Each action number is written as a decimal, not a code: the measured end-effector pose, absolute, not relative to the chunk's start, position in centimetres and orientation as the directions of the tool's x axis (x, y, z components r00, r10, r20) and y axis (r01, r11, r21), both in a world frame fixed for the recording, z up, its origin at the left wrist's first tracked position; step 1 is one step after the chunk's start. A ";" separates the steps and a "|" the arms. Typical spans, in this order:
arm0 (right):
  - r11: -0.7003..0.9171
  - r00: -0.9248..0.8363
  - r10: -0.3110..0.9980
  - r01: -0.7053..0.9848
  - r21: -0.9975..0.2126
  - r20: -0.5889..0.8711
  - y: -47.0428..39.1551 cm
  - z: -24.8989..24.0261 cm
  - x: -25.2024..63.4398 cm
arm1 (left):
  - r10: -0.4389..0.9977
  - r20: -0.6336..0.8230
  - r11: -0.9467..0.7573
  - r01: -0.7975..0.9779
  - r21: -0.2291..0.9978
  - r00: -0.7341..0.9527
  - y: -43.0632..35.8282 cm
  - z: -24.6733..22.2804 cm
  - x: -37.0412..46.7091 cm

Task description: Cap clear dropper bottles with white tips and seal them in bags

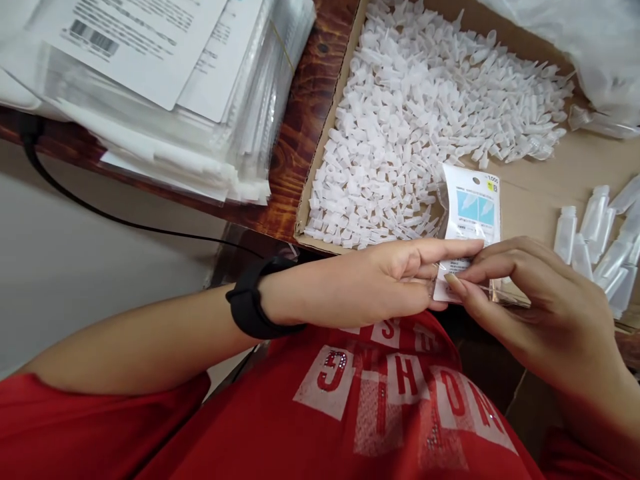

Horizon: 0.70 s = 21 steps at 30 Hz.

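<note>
A small clear packet with a printed white card (470,200) is held at the front edge of the cardboard box. Blue pictures and a round hang hole show on the card. My left hand (385,277) holds the packet from the left, with its fingers partly behind it. At the packet's lower end, the thumb and fingers of my right hand (545,293) pinch the clear film. The card's lower part is partly hidden by my fingers. Many small white plastic nozzle tips (425,113) lie heaped in the box just beyond.
The shallow cardboard box (530,200) also holds several translucent bottles (600,227) at right. A large clear plastic bag (600,47) is at top right. Stacked card-filled plastic sleeves (200,127) lie on the wooden table (305,113) at left, near a black cable (125,223).
</note>
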State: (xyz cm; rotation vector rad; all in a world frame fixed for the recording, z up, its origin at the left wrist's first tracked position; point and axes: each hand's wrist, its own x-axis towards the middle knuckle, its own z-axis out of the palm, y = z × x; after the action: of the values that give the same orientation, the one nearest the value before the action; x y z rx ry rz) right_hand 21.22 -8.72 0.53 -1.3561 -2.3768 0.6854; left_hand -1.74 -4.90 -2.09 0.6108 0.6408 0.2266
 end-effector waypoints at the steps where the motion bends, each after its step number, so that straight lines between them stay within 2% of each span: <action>1: 0.429 -0.497 0.867 0.714 -0.554 0.031 -8.6 0.6 21.2 | 0.376 -0.487 0.804 -0.017 0.594 0.788 -4.9 -2.1 -1.8; 7: 0.419 -0.499 0.866 0.696 -0.583 0.026 -8.3 0.2 20.9 | 0.343 -0.420 0.824 -0.056 0.564 0.840 -5.2 -2.5 -2.1; 15: 0.440 -0.507 0.861 0.698 -0.566 0.044 -8.1 0.0 20.9 | 0.380 -0.383 0.779 -0.068 0.623 0.842 -5.4 -3.3 -2.0; 21: 0.441 -0.507 0.861 0.696 -0.567 0.047 -7.9 -0.2 20.9 | 0.397 -0.387 0.777 -0.080 0.624 0.832 -5.5 -3.4 -2.1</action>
State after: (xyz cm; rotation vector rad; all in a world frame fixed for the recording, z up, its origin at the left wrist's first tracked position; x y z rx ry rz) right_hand 20.87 -7.93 -0.18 -1.3310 -2.3689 0.7028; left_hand -2.06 -5.46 -3.38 0.6336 0.5326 0.2719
